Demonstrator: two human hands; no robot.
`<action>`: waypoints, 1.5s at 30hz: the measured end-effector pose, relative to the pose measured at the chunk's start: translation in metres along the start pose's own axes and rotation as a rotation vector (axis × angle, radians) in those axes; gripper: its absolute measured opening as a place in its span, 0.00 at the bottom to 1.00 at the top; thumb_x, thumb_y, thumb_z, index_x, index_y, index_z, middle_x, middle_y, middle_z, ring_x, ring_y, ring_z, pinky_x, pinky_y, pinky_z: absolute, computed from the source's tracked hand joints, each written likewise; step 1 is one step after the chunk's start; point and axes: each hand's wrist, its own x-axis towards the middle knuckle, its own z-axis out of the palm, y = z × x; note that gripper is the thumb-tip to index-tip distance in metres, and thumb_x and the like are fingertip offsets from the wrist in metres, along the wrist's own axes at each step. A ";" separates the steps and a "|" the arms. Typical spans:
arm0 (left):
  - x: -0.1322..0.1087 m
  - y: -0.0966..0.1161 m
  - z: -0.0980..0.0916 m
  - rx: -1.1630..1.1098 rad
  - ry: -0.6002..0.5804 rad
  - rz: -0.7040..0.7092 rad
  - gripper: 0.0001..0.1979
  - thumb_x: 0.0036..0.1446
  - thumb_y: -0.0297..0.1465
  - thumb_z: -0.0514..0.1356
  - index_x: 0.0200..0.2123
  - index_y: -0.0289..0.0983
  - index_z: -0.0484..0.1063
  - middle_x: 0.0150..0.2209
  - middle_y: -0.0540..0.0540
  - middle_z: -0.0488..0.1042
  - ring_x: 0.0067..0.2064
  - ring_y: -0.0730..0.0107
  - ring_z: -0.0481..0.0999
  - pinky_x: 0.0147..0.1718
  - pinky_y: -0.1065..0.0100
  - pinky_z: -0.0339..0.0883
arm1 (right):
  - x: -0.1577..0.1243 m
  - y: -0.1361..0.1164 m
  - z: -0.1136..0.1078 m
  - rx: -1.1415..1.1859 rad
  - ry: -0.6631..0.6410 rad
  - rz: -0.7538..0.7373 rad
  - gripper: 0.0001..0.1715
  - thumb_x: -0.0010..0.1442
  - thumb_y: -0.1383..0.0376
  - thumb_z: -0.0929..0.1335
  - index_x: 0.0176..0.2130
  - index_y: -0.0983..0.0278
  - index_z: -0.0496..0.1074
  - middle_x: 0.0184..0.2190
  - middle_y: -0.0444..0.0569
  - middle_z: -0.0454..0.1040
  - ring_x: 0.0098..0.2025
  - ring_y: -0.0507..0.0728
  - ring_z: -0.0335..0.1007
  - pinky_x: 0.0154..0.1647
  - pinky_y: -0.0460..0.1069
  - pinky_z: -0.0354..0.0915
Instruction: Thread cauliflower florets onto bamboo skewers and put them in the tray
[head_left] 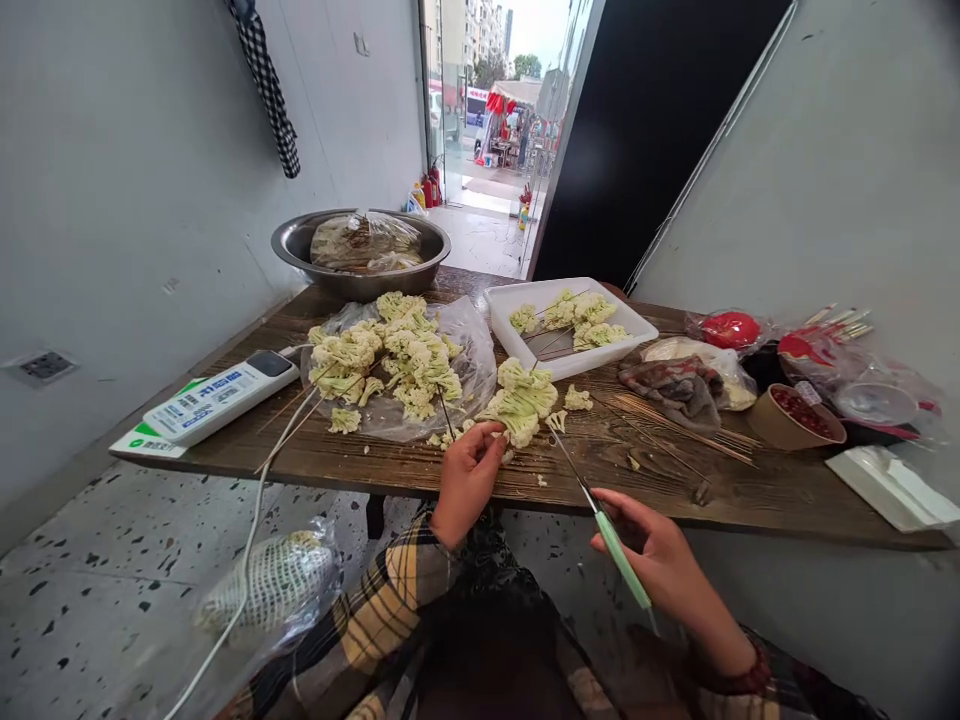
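My left hand [466, 478] is at the table's near edge, fingers pinched on a cauliflower floret with a thin skewer [447, 412] sticking up from it. A clump of cauliflower [522, 400] lies just beyond that hand. My right hand [660, 570] is lower and nearer, closed on green-handled scissors [615, 545] whose blades point up and left over the table edge. A bigger heap of cauliflower florets [390, 355] sits on a clear plastic bag [472, 350] to the left.
A white tray [637, 325] holds skewered cauliflower. A metal basin [360, 275] with a bagged item stands at the back. Loose skewers [675, 425], a cloth [671, 385], a paper bowl [795, 420] and red utensils lie right. A power strip [217, 395] lies left.
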 end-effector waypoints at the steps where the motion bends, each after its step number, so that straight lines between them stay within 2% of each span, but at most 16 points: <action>1: 0.000 -0.001 -0.001 -0.013 0.003 -0.008 0.14 0.54 0.38 0.59 0.38 0.33 0.73 0.22 0.53 0.64 0.24 0.77 0.61 0.22 0.74 0.55 | 0.001 0.002 0.004 0.018 0.000 0.006 0.27 0.51 0.57 0.71 0.50 0.62 0.73 0.41 0.51 0.78 0.40 0.59 0.73 0.43 0.54 0.69; 5: 0.003 -0.005 -0.003 -0.053 0.003 -0.035 0.17 0.53 0.41 0.60 0.36 0.32 0.74 0.22 0.52 0.65 0.22 0.77 0.60 0.20 0.73 0.54 | 0.001 0.006 0.011 0.080 -0.008 0.025 0.28 0.52 0.57 0.71 0.51 0.64 0.72 0.39 0.50 0.78 0.37 0.57 0.73 0.40 0.52 0.68; 9: 0.003 -0.005 -0.006 0.001 -0.011 0.002 0.16 0.54 0.41 0.59 0.35 0.33 0.76 0.24 0.49 0.71 0.25 0.74 0.65 0.23 0.72 0.59 | -0.002 0.002 -0.004 0.121 -0.080 0.048 0.27 0.52 0.60 0.70 0.51 0.65 0.72 0.36 0.50 0.78 0.36 0.58 0.74 0.39 0.52 0.69; 11: 0.001 -0.003 -0.006 0.063 0.003 0.049 0.14 0.54 0.38 0.59 0.37 0.33 0.76 0.29 0.47 0.75 0.29 0.71 0.70 0.28 0.70 0.64 | -0.005 -0.002 -0.015 0.067 -0.101 0.019 0.26 0.51 0.61 0.71 0.51 0.62 0.73 0.40 0.50 0.78 0.41 0.59 0.74 0.43 0.53 0.69; 15: -0.004 0.004 -0.007 0.231 0.029 0.151 0.12 0.55 0.35 0.59 0.37 0.35 0.77 0.37 0.43 0.78 0.37 0.65 0.75 0.37 0.66 0.68 | -0.010 -0.006 -0.034 -0.121 -0.038 -0.124 0.26 0.53 0.60 0.71 0.52 0.59 0.72 0.50 0.51 0.75 0.51 0.62 0.70 0.51 0.54 0.66; 20: -0.008 0.011 -0.011 0.398 0.019 0.264 0.13 0.57 0.34 0.57 0.40 0.35 0.78 0.41 0.42 0.79 0.44 0.60 0.76 0.42 0.65 0.69 | -0.010 -0.011 -0.046 -0.295 -0.033 -0.272 0.27 0.58 0.60 0.68 0.57 0.58 0.67 0.44 0.51 0.76 0.43 0.58 0.74 0.43 0.49 0.69; 25: -0.009 0.014 -0.011 0.455 0.030 0.347 0.11 0.57 0.32 0.57 0.39 0.34 0.78 0.38 0.42 0.80 0.42 0.63 0.78 0.42 0.68 0.69 | -0.003 -0.023 -0.052 -0.453 -0.025 -0.308 0.26 0.59 0.63 0.66 0.57 0.59 0.66 0.39 0.49 0.75 0.36 0.55 0.73 0.38 0.48 0.67; 33: -0.009 0.014 -0.012 0.499 -0.004 0.419 0.11 0.58 0.32 0.57 0.39 0.35 0.77 0.38 0.43 0.80 0.40 0.66 0.77 0.41 0.68 0.69 | 0.014 -0.043 -0.061 -0.781 -0.055 -0.355 0.24 0.58 0.62 0.66 0.55 0.59 0.68 0.38 0.48 0.75 0.34 0.56 0.74 0.28 0.47 0.64; 40: -0.004 0.016 -0.013 0.495 -0.073 0.395 0.11 0.58 0.33 0.57 0.38 0.36 0.77 0.37 0.43 0.79 0.38 0.66 0.76 0.41 0.67 0.67 | 0.030 -0.060 -0.079 -0.890 -0.101 -0.382 0.22 0.58 0.61 0.67 0.53 0.60 0.69 0.38 0.48 0.73 0.36 0.57 0.73 0.32 0.48 0.62; 45: 0.004 0.017 -0.011 0.403 -0.113 0.238 0.12 0.57 0.36 0.58 0.38 0.35 0.77 0.31 0.46 0.76 0.31 0.69 0.72 0.33 0.69 0.64 | 0.034 -0.068 -0.079 -0.957 -0.114 -0.383 0.19 0.59 0.61 0.67 0.50 0.62 0.71 0.36 0.49 0.73 0.36 0.57 0.72 0.32 0.48 0.61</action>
